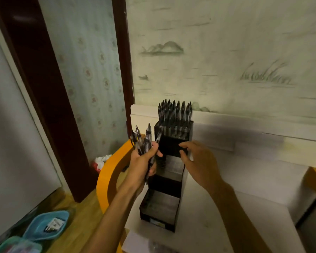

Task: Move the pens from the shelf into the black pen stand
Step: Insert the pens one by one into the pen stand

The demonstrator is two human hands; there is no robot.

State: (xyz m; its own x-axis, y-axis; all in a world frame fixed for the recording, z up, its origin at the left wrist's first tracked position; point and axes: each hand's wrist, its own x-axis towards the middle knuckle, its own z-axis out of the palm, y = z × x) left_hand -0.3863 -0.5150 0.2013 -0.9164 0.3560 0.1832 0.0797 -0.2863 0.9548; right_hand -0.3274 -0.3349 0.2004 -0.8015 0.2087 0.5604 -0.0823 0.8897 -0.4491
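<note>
Head view: left hand (144,161) grips a pen bundle (141,141); right hand (197,159), fingers loosely spread, touches the black pen stand (169,143) at its fingertips

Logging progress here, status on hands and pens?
Left hand grips pen bunch. Right hand open at stand. Top tier pens full. Nothing blocking.

No legible text, labels or numbers anywhere.

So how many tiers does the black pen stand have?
3 visible: the top tier full of pens, the middle tier between the hands, and the bottom tier nearest the camera. None looks hidden.
</note>
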